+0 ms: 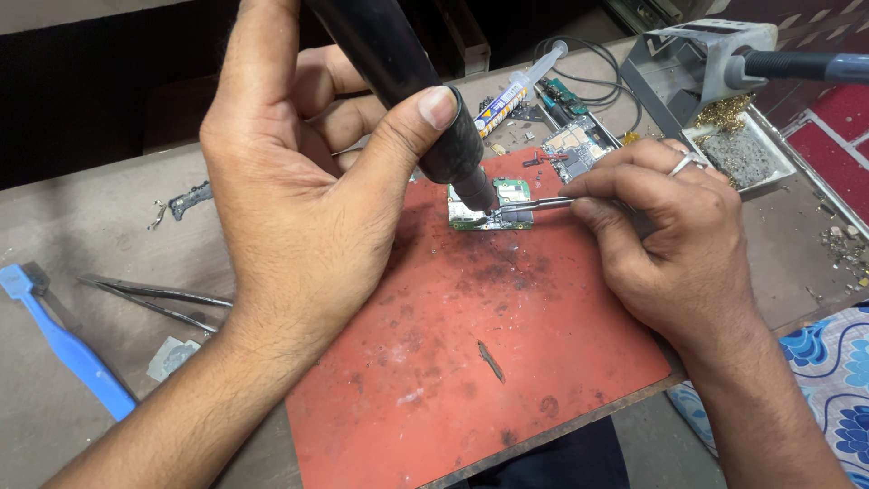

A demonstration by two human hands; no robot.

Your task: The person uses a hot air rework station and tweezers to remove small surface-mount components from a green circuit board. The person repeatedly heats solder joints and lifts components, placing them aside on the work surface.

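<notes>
My left hand grips a thick black hot-air wand, its nozzle pointing down onto a small green circuit board. The board lies near the far edge of a red work mat. My right hand, with a ring on one finger, pinches metal tweezers whose tips reach the board right beside the nozzle. Both hands rest close over the mat.
Left of the mat lie a second pair of tweezers, a blue plastic tool and a small metal shield. Behind the board are a syringe, another circuit board, cables, and a soldering-iron stand with brass wool.
</notes>
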